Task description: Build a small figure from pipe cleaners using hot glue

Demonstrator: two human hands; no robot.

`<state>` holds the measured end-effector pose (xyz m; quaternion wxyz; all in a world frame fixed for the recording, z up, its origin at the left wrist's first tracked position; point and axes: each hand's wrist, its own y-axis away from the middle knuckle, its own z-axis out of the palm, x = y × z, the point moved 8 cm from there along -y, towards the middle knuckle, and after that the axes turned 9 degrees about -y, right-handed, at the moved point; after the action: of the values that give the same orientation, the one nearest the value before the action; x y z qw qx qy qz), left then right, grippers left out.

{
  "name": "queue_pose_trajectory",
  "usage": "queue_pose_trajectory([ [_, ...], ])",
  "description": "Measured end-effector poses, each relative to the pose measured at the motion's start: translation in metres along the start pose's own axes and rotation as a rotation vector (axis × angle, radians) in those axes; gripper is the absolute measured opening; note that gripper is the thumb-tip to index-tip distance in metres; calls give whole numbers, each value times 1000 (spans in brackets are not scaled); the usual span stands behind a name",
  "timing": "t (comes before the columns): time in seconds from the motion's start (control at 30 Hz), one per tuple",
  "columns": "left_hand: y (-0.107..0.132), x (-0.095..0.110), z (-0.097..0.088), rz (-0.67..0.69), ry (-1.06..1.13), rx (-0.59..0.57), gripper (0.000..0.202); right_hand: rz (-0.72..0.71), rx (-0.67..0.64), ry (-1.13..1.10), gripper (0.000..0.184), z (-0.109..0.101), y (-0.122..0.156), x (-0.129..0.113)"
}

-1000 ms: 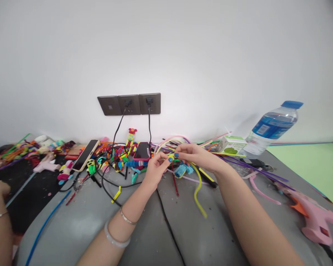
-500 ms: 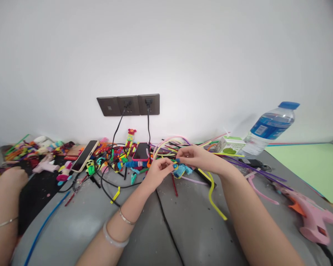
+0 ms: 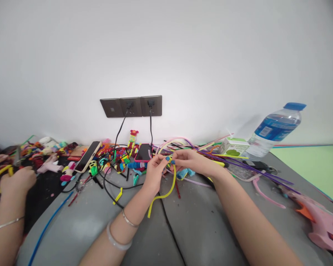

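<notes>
Both my hands meet over the grey table (image 3: 199,229), just in front of the craft clutter. My left hand (image 3: 155,170) is closed in a pinch on a yellow pipe cleaner (image 3: 166,192). My right hand (image 3: 192,161) pinches the same pipe cleaner from the other side, fingertips touching the left ones. The free end of the pipe cleaner hangs down and curves left towards my left forearm. A light blue fuzzy piece (image 3: 184,173) lies on the table under my right hand.
A pile of coloured pipe cleaner figures (image 3: 115,157), two phones (image 3: 143,152) on black charging cables, a water bottle (image 3: 274,129), a small green carton (image 3: 233,146) and a pink glue gun (image 3: 322,221) surround me. Another person's hands (image 3: 15,179) hold a yellow pipe cleaner at the far left.
The loose end of the yellow pipe cleaner swung from the right side under my right wrist to the left under my left hand. The other person's hands came further into view.
</notes>
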<state>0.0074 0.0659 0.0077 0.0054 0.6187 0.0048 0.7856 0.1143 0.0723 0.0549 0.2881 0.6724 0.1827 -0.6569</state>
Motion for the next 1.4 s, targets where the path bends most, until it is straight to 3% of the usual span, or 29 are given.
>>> queue_pose_trajectory([
  [0.2, -2, -10, 5, -100, 2, -123, 42, -80, 99, 194, 31, -25, 5, -7],
  [0.37, 1, -6, 18, -6, -285, -318, 40, -29, 61, 371, 29, -27, 12, -6],
  [0.5, 5, -4, 24, 48, -381, -413, 38, -33, 74, 439, 25, -27, 14, -6],
  [0.7, 2, 1, 19, 84, -274, -353, 40, -23, 74, 335, 24, -22, 16, -11],
  [0.93, 2, 10, 12, 99, -93, -222, 38, 63, -63, 59, 34, -4, 13, -1],
  [1.1, -1, 9, 4, 96, -76, -158, 34, 51, -19, -37, 43, 2, 3, 2],
  [1.27, -4, 3, 0, 97, -177, -115, 36, -55, 56, 57, 41, -13, 0, -4],
  [1.4, -2, -2, 10, 50, -201, -239, 40, -74, 57, 218, 39, -26, 8, -9],
])
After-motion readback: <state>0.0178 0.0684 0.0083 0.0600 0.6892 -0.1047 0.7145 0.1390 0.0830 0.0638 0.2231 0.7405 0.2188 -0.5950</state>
